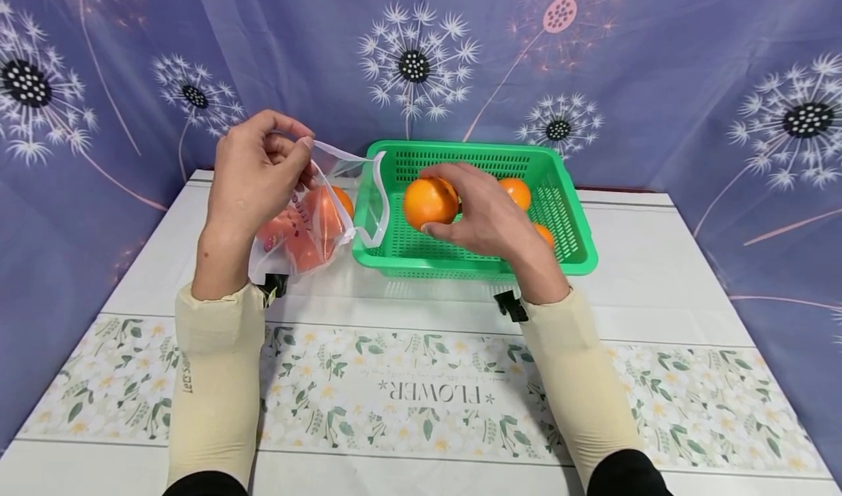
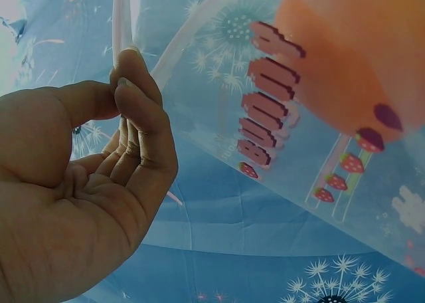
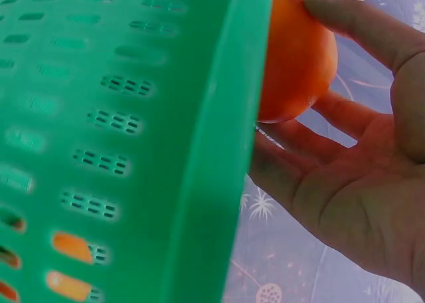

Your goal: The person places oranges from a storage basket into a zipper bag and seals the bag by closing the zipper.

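Note:
My left hand [image 1: 256,171] pinches the white-edged rim of a clear plastic bag [image 2: 265,203] between thumb and fingertips, holding its mouth apart. Several oranges lie inside the bag, left of the green basket, and one orange [image 1: 331,218] shows through the plastic. My right hand [image 1: 483,211] grips an orange [image 1: 429,204] above the basket's floor, fingers over its top and thumb below. In the right wrist view the same orange [image 3: 295,57] is partly hidden by the basket wall. Two more oranges, one behind [image 1: 516,192] and one lower [image 1: 544,234], sit in the basket's right part.
The green basket [image 1: 473,263] stands at the back of the table, its left rim beside the bag's mouth. A white cloth with a flowered band [image 1: 421,401] covers the table. Purple dandelion-print curtains [image 1: 316,43] hang behind and at both sides.

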{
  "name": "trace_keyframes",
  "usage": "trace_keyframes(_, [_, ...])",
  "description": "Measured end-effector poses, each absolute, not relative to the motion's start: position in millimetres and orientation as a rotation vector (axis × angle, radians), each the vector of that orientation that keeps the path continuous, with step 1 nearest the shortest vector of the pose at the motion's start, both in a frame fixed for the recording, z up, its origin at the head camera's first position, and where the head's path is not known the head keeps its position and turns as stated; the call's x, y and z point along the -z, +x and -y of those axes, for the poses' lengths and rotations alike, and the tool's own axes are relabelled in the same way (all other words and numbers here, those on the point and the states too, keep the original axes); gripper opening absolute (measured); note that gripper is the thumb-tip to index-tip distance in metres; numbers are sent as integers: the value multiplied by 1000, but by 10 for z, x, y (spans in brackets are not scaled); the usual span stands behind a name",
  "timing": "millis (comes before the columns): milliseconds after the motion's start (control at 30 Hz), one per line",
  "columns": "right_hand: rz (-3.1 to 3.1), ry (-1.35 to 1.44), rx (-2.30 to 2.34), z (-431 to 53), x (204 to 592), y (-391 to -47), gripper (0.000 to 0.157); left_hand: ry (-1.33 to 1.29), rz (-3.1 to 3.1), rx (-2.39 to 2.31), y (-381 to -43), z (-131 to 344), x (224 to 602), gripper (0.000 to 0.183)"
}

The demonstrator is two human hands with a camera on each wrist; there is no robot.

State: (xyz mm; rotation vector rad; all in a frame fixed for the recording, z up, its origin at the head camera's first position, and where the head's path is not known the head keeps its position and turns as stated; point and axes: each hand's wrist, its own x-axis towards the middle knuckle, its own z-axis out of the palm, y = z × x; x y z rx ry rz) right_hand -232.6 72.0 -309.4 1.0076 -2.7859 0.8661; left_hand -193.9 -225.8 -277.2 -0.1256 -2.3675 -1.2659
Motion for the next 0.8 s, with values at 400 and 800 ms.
trace_keyframes(400, [2743,1093,-942,-539,3030,-2252,68,-136,2368,1267,-1961,2253,2793,20])
trace_keyframes(800, [2710,1153,-981,-326,3017,-2195,67,-118,2379,1275,-1949,2245,2784,20])
